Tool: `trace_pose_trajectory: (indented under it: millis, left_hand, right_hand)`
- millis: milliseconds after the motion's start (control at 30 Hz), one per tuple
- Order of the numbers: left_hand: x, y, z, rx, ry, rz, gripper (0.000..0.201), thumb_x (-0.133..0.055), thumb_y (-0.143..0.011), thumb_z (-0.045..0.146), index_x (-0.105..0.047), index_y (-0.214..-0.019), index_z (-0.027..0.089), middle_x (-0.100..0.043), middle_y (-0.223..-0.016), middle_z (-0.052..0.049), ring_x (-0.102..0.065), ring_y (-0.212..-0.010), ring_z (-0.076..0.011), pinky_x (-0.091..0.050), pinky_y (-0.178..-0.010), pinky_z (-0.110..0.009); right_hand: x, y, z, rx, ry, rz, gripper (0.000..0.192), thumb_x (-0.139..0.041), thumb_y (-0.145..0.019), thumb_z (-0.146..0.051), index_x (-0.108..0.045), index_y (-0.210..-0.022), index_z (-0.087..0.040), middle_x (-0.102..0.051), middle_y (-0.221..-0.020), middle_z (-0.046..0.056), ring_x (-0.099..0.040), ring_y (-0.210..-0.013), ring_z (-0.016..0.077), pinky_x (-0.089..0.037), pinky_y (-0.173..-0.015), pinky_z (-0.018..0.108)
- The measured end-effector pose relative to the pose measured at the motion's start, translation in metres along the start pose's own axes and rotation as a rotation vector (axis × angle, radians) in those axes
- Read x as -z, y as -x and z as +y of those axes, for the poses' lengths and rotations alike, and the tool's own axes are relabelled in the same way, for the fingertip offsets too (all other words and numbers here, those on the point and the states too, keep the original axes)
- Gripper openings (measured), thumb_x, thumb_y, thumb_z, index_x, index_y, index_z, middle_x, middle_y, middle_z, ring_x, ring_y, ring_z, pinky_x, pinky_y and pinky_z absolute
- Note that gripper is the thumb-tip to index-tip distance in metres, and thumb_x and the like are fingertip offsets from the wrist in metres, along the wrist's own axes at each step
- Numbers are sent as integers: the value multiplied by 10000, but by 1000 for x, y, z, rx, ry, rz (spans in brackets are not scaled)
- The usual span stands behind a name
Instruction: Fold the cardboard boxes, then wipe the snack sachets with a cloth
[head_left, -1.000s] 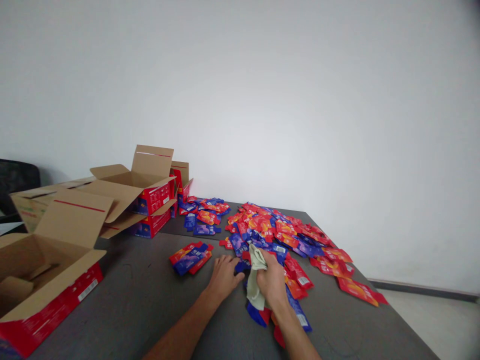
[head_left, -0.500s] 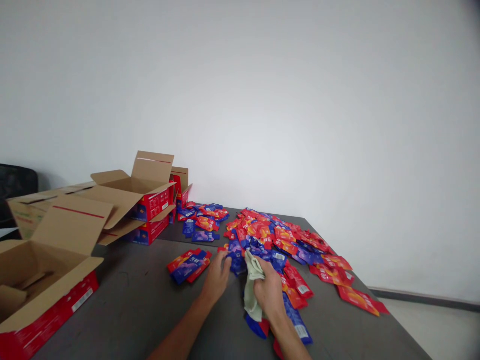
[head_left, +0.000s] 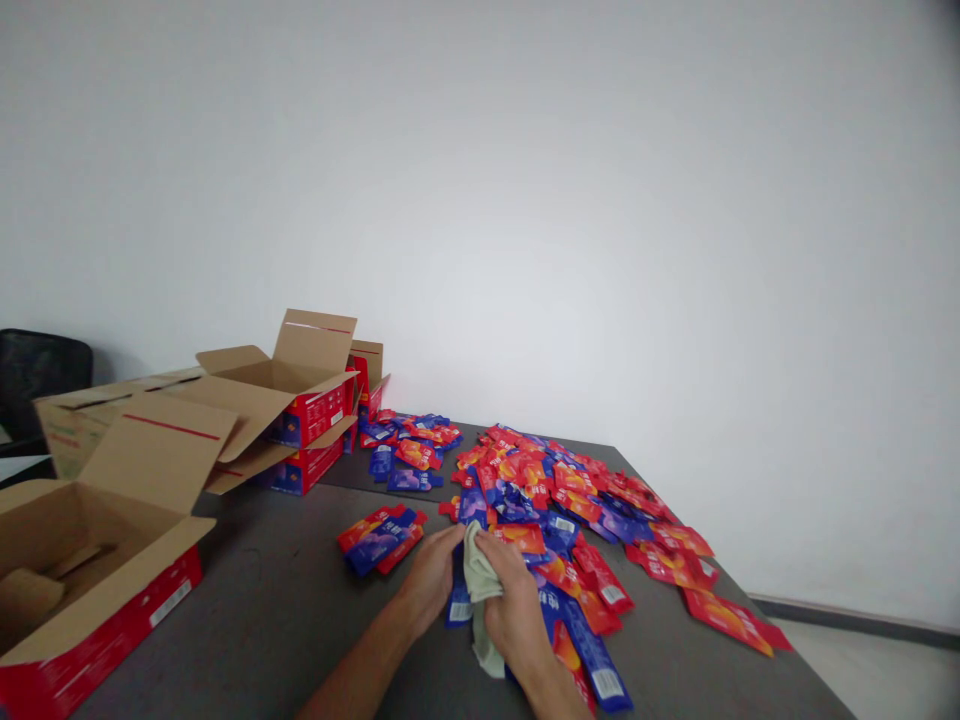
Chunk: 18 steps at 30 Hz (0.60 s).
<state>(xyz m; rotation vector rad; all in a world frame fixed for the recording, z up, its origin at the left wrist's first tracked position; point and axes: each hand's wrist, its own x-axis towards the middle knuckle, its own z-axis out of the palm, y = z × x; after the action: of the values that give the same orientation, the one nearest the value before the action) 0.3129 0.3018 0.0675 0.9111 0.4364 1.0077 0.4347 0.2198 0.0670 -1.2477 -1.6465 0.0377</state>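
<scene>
The open carton (head_left: 90, 560) at near left holds loose cardboard inserts; the far cartons (head_left: 292, 400) stand open – contents hidden. The right hand (head_left: 510, 610) grips a crumpled pale-green cloth (head_left: 480, 600) near centre on the grey table (head_left: 285, 620). The left hand (head_left: 431, 580) pinches a blue sachet (head_left: 459, 590) just left of the cloth – beside the red-and-blue sachet pile (head_left: 570, 490).

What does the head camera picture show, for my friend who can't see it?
Two bare hands meet over a grey table: the right hand holds a pale green cloth, the left hand holds a blue packet. Red and blue packets lie scattered beyond; open cardboard boxes stand left.
</scene>
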Motion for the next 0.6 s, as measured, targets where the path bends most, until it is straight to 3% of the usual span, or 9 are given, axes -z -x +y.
trace_pose_trajectory:
  millis: [67, 133, 233, 333, 433, 600]
  left_hand:
    - [-3, 7, 7, 50, 18, -155, 287, -618, -739, 245, -711, -984, 127, -726, -963, -104, -647, -978, -260, -447, -918, -377]
    - [-5, 14, 12, 112, -3, -276, 471, -587, -672, 148, -681, -1133, 166, -720, -1041, -95, -638, -1040, -263, -431, -958, -394]
    - [-7, 22, 13, 214, 0, -341, 614, -591, -701, 154, -572, -1308, 246, -696, -1126, -81, -626, -1099, -262, -436, -961, -409]
    - [-8, 22, 9, 237, 76, -308, 536, -600, -828, 310, -520, -1356, 257, -680, -1162, -92, -621, -1118, -260, -442, -957, -408]
    - [-4, 15, 3, 151, 158, -222, 472, -627, -850, 368, -569, -1294, 222, -682, -1158, -92, -623, -1106, -238, -441, -966, -369]
    - [6, 4, -2, 85, 195, -48, 358, -677, -816, 359, -639, -1133, 196, -713, -1035, -67, -665, -986, -212, -491, -863, -316]
  right_hand:
    - [2, 0, 1, -13, 6, 48, 627, -445, -730, 3, -623, -1280, -240, -640, -1289, 80, -581, -1198, 230, -464, -1032, 430]
    - [6, -1, 1, -19, 5, 90, 652, -441, -727, 4, -600, -1309, -244, -631, -1300, 78, -570, -1207, 224, -463, -1030, 420]
    - [9, -1, 4, 17, 13, 113, 676, -431, -737, -1, -561, -1348, -261, -604, -1334, 75, -541, -1225, 222, -454, -1029, 426]
    - [7, -1, 10, 74, 62, 61, 711, -431, -715, -7, -544, -1362, -278, -567, -1382, 70, -512, -1243, 238, -428, -1040, 464]
    - [6, -1, 10, 112, 123, -64, 748, -441, -660, -20, -558, -1352, -278, -554, -1399, 63, -474, -1281, 260, -388, -1067, 499]
    - [16, -10, -25, 114, 160, -291, 748, -437, -556, -43, -651, -1232, -283, -604, -1343, 23, -466, -1264, 255, -391, -1055, 442]
